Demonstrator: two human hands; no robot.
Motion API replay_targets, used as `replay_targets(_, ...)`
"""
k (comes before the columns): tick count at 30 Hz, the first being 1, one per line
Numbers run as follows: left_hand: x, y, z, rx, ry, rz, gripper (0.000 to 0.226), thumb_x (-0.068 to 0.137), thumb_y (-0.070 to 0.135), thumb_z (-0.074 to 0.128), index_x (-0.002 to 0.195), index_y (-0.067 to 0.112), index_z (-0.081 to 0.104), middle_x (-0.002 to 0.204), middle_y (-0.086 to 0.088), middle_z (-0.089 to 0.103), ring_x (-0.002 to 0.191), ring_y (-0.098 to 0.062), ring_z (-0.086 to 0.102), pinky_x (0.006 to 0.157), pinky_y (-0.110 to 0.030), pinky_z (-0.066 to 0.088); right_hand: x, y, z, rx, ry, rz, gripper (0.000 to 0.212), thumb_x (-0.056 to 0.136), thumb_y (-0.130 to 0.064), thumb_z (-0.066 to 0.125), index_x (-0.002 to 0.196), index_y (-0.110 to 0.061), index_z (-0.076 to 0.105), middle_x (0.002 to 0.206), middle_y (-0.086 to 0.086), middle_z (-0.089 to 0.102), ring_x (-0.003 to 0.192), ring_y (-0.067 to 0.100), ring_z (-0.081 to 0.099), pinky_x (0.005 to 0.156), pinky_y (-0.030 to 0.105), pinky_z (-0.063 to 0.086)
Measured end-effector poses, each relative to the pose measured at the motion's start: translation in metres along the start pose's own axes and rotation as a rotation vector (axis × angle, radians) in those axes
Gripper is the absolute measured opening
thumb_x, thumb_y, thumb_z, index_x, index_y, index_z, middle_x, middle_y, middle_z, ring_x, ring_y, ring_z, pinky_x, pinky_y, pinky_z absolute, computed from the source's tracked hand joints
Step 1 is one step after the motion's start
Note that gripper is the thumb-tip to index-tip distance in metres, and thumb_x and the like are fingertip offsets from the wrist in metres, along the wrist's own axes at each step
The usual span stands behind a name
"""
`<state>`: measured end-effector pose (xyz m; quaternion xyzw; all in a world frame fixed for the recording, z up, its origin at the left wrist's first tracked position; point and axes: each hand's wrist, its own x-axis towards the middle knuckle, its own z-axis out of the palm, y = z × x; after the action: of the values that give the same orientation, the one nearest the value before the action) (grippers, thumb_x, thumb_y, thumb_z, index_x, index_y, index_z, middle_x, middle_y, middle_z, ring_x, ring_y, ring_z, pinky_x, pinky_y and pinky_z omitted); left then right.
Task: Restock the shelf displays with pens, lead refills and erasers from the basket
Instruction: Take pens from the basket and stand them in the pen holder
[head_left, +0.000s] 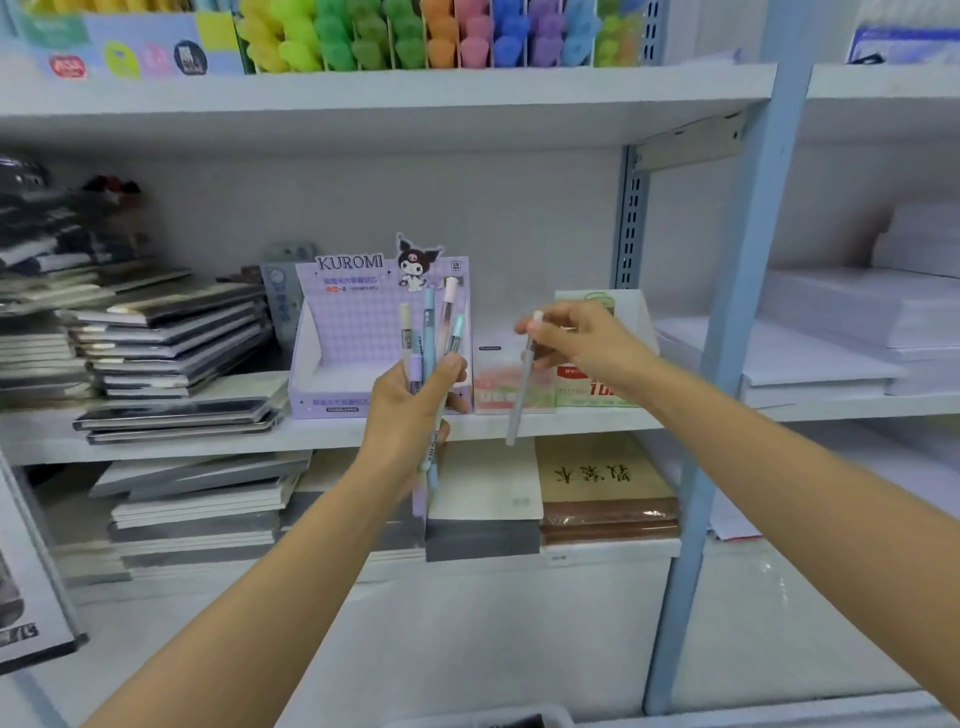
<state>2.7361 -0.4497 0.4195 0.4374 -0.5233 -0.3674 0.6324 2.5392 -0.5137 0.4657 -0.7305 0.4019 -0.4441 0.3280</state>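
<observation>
a grey tub rim (483, 719) is poking in at the bottom edge. my left grip (410, 402) is clenching round a bunch of pastel pens (429, 332), holding them upright before the middle shelf (322, 434). my right grip (576, 340) is pinching a single pale pen (521, 389) near its top, just beside the bunch. behind, a purple kuromi display box (343, 338) is sitting on the shelf, stacked notebooks (171, 338) lying to its left.

Bright, even, diffuse light; shadows soft, mostly under shelf boards (363, 85); wide-angle bend at 3 & 9 o'clock edges; highlighters (415, 36) at 12 o'clock blurred; slight motion blur on right hand (576, 338) nr ctr.
</observation>
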Motion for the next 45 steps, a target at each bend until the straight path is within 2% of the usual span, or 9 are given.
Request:
replay_targets(5, 0.028, 0.006, 0.003, -0.01, -0.032, 0.028, 0.02, 0.091, 0.036, 0.065, 0.098, 0.017, 0.065, 0.072, 0.005, 0.072, 0.07, -0.027, 0.056, 0.044, -0.025, 0.039, 0.003, 0.007, -0.004, -0.088, -0.076, 0.017, 0.022, 0.098, -0.015, 0.053, 0.106, 0.0, 0.067, 0.104, 0.017, 0.069, 0.078, 0.011, 0.066, 0.076, 0.023, 0.058)
replay_targets(9, 0.045, 0.009, 0.009, 0.05, -0.05, 0.037, 0.026, 0.092, 0.04, 0.061, 0.103, 0.017, 0.066, 0.068, -0.004, 0.071, 0.047, -0.008, 0.052, 0.043, -0.019, 0.043, 0.001, 0.004, -0.019, -0.088, -0.183, 0.035, 0.023, 0.099, -0.016, 0.051, 0.108, -0.003, 0.068, 0.093, 0.0, 0.07, 0.077, 0.007, 0.068, 0.074, 0.019, 0.056)
replay_targets(13, 0.059, 0.015, 0.014, 0.015, -0.069, 0.049, 0.022, 0.094, 0.033, 0.061, 0.095, 0.012, 0.066, 0.077, -0.005, 0.069, 0.055, -0.011, 0.055, 0.043, -0.02, 0.041, 0.011, -0.008, -0.036, 0.051, -0.191, 0.018, 0.023, 0.099, -0.017, 0.05, 0.111, -0.008, 0.067, 0.096, 0.006, 0.067, 0.089, 0.015, 0.071, 0.078, 0.018, 0.054)
replay_targets(18, 0.07, 0.027, 0.016, -0.078, -0.173, 0.041, 0.02, 0.093, 0.027, 0.061, 0.095, 0.008, 0.063, 0.085, -0.003, 0.074, 0.049, -0.011, 0.055, 0.039, -0.019, 0.037, 0.037, -0.031, -0.048, 0.384, -0.133, -0.102, 0.022, 0.097, -0.009, 0.05, 0.113, -0.006, 0.065, 0.097, 0.008, 0.068, 0.102, 0.026, 0.069, 0.082, 0.025, 0.055)
replay_targets(23, 0.074, 0.034, 0.021, -0.1, -0.387, -0.026, 0.03, 0.08, 0.027, 0.072, 0.095, 0.002, 0.066, 0.079, -0.006, 0.075, 0.039, -0.009, 0.046, 0.037, -0.017, 0.037, 0.051, -0.031, -0.028, 0.467, -0.01, -0.172, 0.018, 0.095, -0.006, 0.054, 0.109, -0.007, 0.066, 0.088, 0.006, 0.069, 0.087, 0.018, 0.071, 0.074, 0.022, 0.056)
replay_targets(27, 0.08, 0.03, 0.02, -0.094, -0.346, -0.046, 0.017, 0.083, 0.018, 0.072, 0.092, 0.005, 0.066, 0.093, -0.011, 0.076, 0.039, -0.008, 0.044, 0.038, -0.017, 0.038, 0.058, -0.031, -0.022, 0.451, 0.045, -0.126, 0.015, 0.09, -0.009, 0.063, 0.104, -0.009, 0.069, 0.085, 0.005, 0.073, 0.082, 0.019, 0.072, 0.066, 0.021, 0.057)
replay_targets(31, 0.088, 0.027, 0.009, -0.076, -0.196, -0.046, 0.021, 0.085, 0.028, 0.071, 0.086, 0.008, 0.069, 0.088, -0.021, 0.066, 0.041, -0.011, 0.046, 0.039, -0.021, 0.038, 0.071, -0.034, -0.033, 0.49, 0.174, -0.135, 0.014, 0.088, -0.006, 0.065, 0.101, -0.007, 0.069, 0.085, 0.008, 0.073, 0.082, 0.023, 0.072, 0.067, 0.023, 0.058)
replay_targets(36, 0.094, 0.028, -0.002, -0.137, -0.144, -0.08, 0.027, 0.091, 0.034, 0.061, 0.095, 0.008, 0.07, 0.069, 0.003, 0.063, 0.043, -0.011, 0.044, 0.04, -0.02, 0.036, 0.088, -0.023, -0.028, 0.227, 0.26, -0.176, 0.013, 0.088, -0.003, 0.066, 0.101, -0.005, 0.068, 0.091, 0.018, 0.07, 0.082, 0.024, 0.072, 0.07, 0.026, 0.059)
replay_targets(45, 0.098, 0.028, 0.002, -0.134, -0.143, -0.092, 0.024, 0.094, 0.029, 0.059, 0.096, 0.007, 0.068, 0.069, 0.002, 0.066, 0.045, -0.011, 0.049, 0.038, -0.019, 0.037, 0.111, -0.002, 0.007, -0.148, 0.114, -0.25, 0.012, 0.091, -0.002, 0.062, 0.102, -0.001, 0.067, 0.09, 0.018, 0.069, 0.084, 0.024, 0.071, 0.076, 0.021, 0.058)
